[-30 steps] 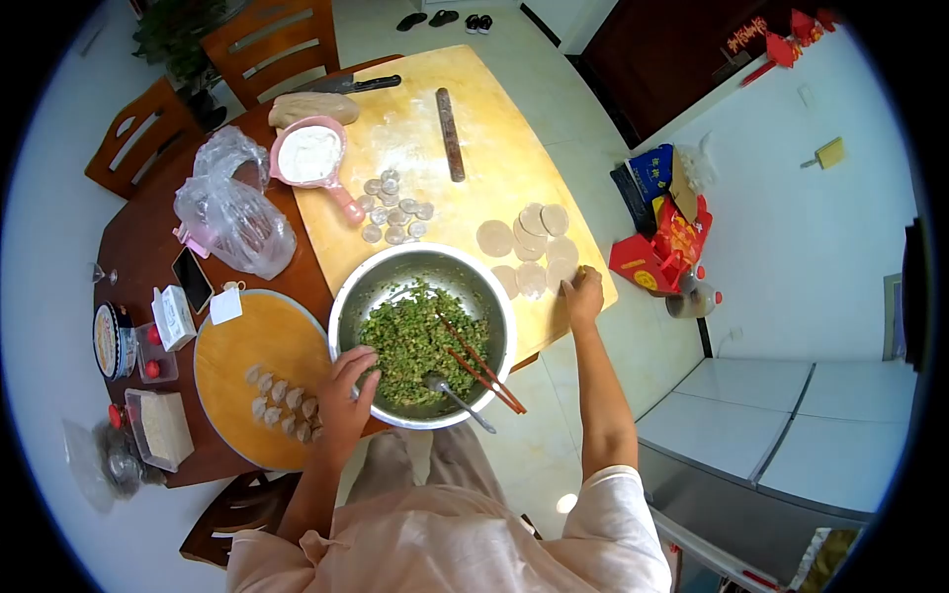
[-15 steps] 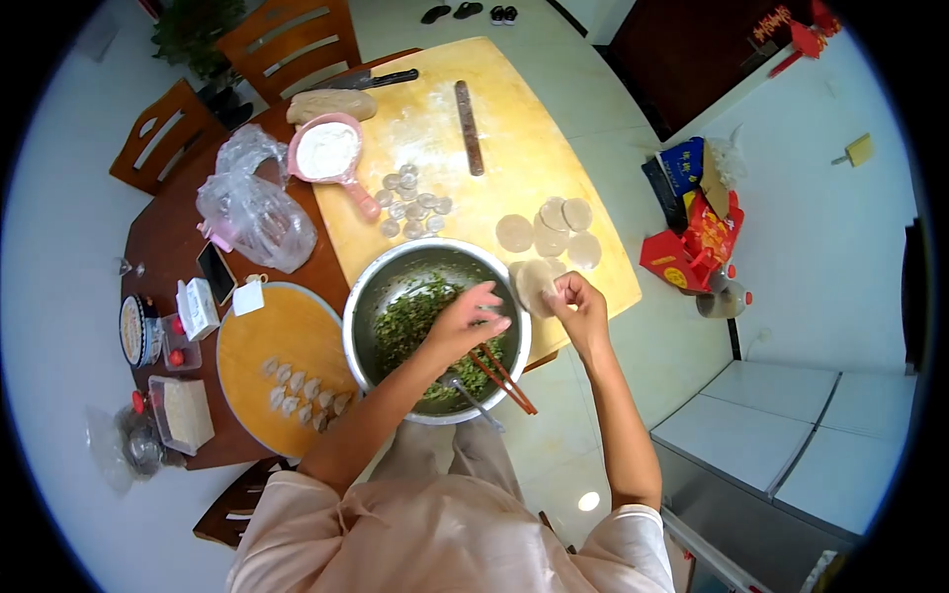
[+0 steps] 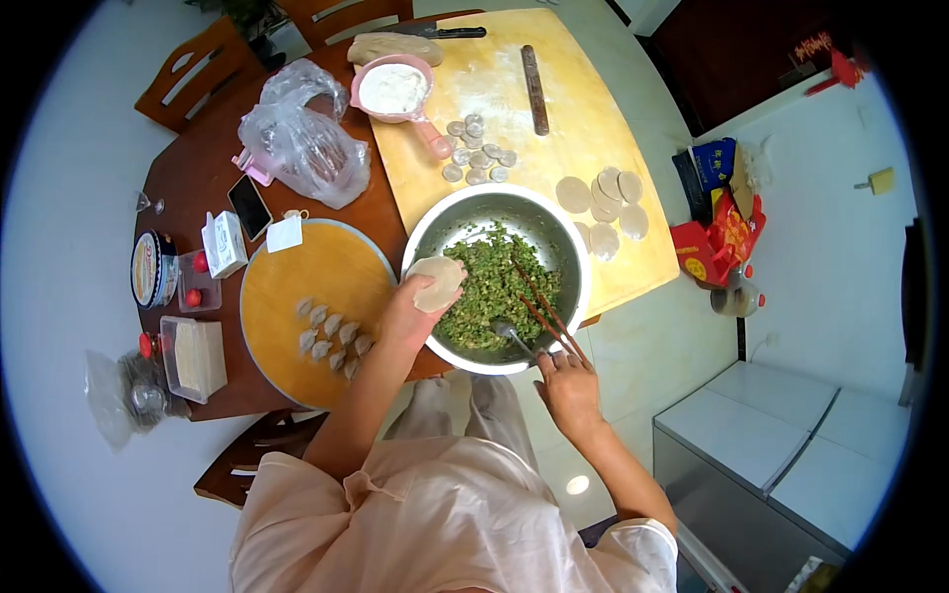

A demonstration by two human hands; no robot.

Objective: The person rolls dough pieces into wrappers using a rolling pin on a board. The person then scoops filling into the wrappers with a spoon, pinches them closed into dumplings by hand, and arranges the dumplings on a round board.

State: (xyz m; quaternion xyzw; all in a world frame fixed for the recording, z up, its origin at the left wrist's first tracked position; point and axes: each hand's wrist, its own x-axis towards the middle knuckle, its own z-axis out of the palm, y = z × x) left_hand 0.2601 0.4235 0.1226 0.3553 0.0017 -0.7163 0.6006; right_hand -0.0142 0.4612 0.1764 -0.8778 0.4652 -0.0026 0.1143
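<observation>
A round dough wrapper (image 3: 436, 284) lies across the palm and fingers of my left hand (image 3: 411, 308), over the left rim of the steel bowl. Chopped green filling (image 3: 484, 287) fills much of the bowl (image 3: 413, 237). My right hand (image 3: 570, 393) is at the bowl's lower right rim, its fingers at the handle end of a metal spoon (image 3: 508, 331); whether they grip it is hard to tell. Beside that hand, red-brown chopsticks (image 3: 545, 314) lean on the rim. More flat wrappers (image 3: 605, 200) lie on the yellow board (image 3: 641, 267), right of the bowl.
Filled dumplings (image 3: 333, 323) sit on a round board (image 3: 277, 267) at the left. Behind the bowl are small dough pieces (image 3: 478, 156), a pink flour scoop (image 3: 393, 89), a rolling pin (image 3: 535, 89) and a knife (image 3: 460, 33). A plastic bag (image 3: 306, 138) lies left of the scoop.
The wrapper has gone from my right hand above the board to my left hand. My right hand has moved down to the spoon handle. The view has shifted, so the table sits higher.
</observation>
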